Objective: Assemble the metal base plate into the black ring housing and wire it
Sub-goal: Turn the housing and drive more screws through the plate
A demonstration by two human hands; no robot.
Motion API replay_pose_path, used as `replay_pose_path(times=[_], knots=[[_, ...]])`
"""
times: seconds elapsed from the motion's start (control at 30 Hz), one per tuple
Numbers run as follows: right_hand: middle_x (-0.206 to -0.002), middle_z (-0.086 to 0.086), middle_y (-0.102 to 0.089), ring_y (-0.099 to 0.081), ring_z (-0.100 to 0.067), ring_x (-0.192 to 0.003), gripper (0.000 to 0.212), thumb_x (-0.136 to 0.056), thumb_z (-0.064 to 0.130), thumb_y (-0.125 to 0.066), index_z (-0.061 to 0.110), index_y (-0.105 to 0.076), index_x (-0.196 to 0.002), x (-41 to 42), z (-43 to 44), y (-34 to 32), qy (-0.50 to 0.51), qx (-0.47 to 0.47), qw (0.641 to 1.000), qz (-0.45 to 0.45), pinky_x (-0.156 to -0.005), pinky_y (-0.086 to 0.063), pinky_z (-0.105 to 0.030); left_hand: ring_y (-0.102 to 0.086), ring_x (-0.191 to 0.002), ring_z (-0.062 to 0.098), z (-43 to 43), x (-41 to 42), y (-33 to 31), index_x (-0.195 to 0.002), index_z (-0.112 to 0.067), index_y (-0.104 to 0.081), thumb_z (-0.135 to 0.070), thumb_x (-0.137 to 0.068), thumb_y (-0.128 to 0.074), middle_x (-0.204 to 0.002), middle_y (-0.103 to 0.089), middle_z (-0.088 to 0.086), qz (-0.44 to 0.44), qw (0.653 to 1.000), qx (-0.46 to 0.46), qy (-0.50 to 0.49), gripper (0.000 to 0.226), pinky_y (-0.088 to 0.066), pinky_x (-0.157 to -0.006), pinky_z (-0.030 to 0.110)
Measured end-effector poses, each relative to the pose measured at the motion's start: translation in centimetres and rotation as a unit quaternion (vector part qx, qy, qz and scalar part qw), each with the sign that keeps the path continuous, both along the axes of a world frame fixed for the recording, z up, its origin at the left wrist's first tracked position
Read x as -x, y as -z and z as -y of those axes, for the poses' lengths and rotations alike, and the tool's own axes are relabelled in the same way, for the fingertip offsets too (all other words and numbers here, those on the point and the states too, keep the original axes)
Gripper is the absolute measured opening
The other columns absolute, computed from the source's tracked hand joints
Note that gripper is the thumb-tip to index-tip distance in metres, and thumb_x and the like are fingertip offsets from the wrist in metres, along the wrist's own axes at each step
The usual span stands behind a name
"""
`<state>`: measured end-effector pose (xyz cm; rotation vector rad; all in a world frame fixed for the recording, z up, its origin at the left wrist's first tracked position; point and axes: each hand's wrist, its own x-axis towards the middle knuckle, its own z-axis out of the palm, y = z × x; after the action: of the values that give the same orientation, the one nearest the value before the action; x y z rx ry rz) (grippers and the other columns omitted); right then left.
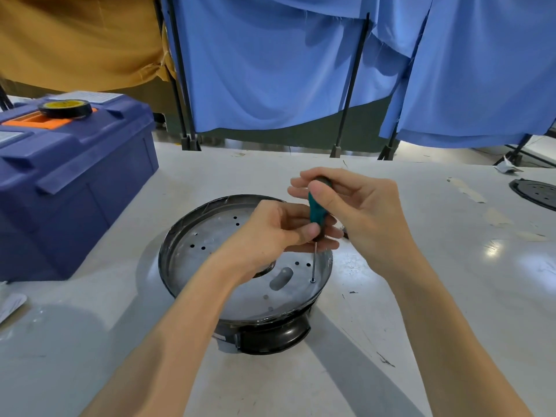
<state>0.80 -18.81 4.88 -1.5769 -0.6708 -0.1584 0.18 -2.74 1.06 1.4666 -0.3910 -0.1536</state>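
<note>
The black ring housing (270,335) stands on the white table with the silver metal base plate (210,236) seated inside it. The plate has several small holes and an oval slot. A green-handled screwdriver (315,209) stands upright, its thin shaft reaching down to a screw (313,279) near the plate's right rim. My right hand (358,206) grips the top of the handle. My left hand (279,233) pinches the lower end of the handle, above the plate's centre, and hides part of the central opening.
A blue toolbox (69,182) with an orange handle recess sits at the left, a roll of black tape (64,108) on its lid. Another black round part (535,192) lies at the far right edge. Blue curtains on black stands hang behind the table.
</note>
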Motion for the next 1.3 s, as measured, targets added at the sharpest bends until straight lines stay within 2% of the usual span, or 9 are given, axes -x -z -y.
replay_pose_path(times=[0.17,0.37,0.47,0.63,0.83,0.97,1.1,1.23,1.3], knots=[[-0.08,0.002,-0.075,-0.072,-0.014,-0.076,0.025,-0.073,0.028,-0.085,0.014,-0.076,-0.092,0.3,-1.7,0.4,0.192,0.052,0.978,0.058,-0.076,-0.061,-0.031,-0.074,-0.081,0.017,1.2,0.0,0.1,-0.1,-0.014,-0.07,0.001,-0.079,-0.076,-0.087,-0.076,0.002,0.054,0.993,-0.025,-0.098,0.026,-0.06,-0.075,0.028],[-0.103,0.0,-0.077,-0.073,-0.015,-0.097,0.024,-0.089,0.007,-0.069,0.012,-0.072,-0.112,0.1,0.0,-0.5,0.0,0.015,1.0,0.01,-0.082,-0.058,-0.024,-0.074,-0.091,0.028,-0.3,-0.2,-0.2,-0.111,0.001,-0.062,0.009,-0.088,-0.062,-0.096,-0.076,0.01,0.0,1.0,-0.002,-0.024,0.024,-0.059,-0.079,0.031],[-0.09,0.001,-0.078,-0.075,-0.014,-0.086,0.017,-0.083,0.006,-0.076,0.012,-0.076,-0.099,0.3,-0.8,-0.1,0.087,-0.014,0.996,0.026,-0.079,-0.059,-0.024,-0.073,-0.092,0.024,0.2,0.0,0.2,-0.1,-0.008,-0.071,-0.004,-0.082,-0.074,-0.095,-0.076,0.007,0.014,0.998,-0.035,-0.057,0.019,-0.057,-0.088,0.037],[-0.075,0.012,-0.07,-0.068,-0.009,-0.07,0.016,-0.075,0.029,-0.085,0.021,-0.072,-0.083,0.5,-1.6,0.1,0.284,0.069,0.95,0.109,-0.071,-0.058,-0.024,-0.075,-0.079,0.023,1.2,-0.3,0.3,-0.101,-0.007,-0.069,0.009,-0.083,-0.068,-0.085,-0.076,0.006,0.019,0.997,-0.004,-0.074,0.024,-0.058,-0.072,0.024],[-0.099,-0.001,-0.077,-0.074,-0.014,-0.093,0.025,-0.086,0.006,-0.072,0.011,-0.072,-0.111,0.2,0.8,-1.0,0.034,0.035,0.999,0.007,-0.083,-0.059,-0.026,-0.072,-0.098,0.03,0.0,-0.3,0.7,-0.108,-0.004,-0.065,0.012,-0.093,-0.051,-0.101,-0.075,0.013,0.004,1.0,0.016,-0.004,0.026,-0.058,-0.085,0.033],[-0.085,0.005,-0.077,-0.074,-0.009,-0.081,0.02,-0.076,0.011,-0.083,0.015,-0.076,-0.095,0.9,-0.3,-0.1,0.135,0.001,0.991,0.023,-0.073,-0.059,-0.02,-0.074,-0.093,0.024,0.6,0.1,0.6,-0.104,-0.006,-0.069,-0.003,-0.087,-0.069,-0.096,-0.076,0.008,0.009,0.999,0.012,-0.03,0.018,-0.057,-0.081,0.026],[-0.077,0.006,-0.073,-0.071,-0.014,-0.07,0.02,-0.073,0.029,-0.086,0.02,-0.074,-0.085,1.2,-0.9,0.2,0.283,0.077,0.952,0.082,-0.07,-0.061,-0.032,-0.074,-0.09,0.022,1.5,-0.1,0.6,-0.104,-0.005,-0.071,-0.003,-0.091,-0.063,-0.094,-0.076,0.009,0.005,1.0,-0.012,-0.024,0.015,-0.057,-0.078,0.023],[-0.095,0.009,-0.076,-0.073,-0.005,-0.084,0.025,-0.083,0.021,-0.077,0.014,-0.075,-0.106,0.5,0.8,-1.2,0.121,0.088,0.988,0.034,-0.076,-0.057,-0.018,-0.071,-0.099,0.031,0.7,-0.4,0.5,-0.105,-0.005,-0.07,0.001,-0.097,-0.052,-0.103,-0.075,0.014,-0.014,1.0,0.0,0.022,0.02,-0.057,-0.089,0.036],[-0.1,0.004,-0.077,-0.074,-0.01,-0.092,0.023,-0.087,0.013,-0.072,0.012,-0.074,-0.109,0.5,1.1,-1.3,0.05,0.069,0.996,0.023,-0.082,-0.058,-0.022,-0.07,-0.103,0.032,0.3,-0.3,0.5,-0.107,-0.004,-0.07,0.0,-0.097,-0.051,-0.106,-0.074,0.014,-0.018,0.999,0.01,0.04,0.021,-0.056,-0.091,0.037]])
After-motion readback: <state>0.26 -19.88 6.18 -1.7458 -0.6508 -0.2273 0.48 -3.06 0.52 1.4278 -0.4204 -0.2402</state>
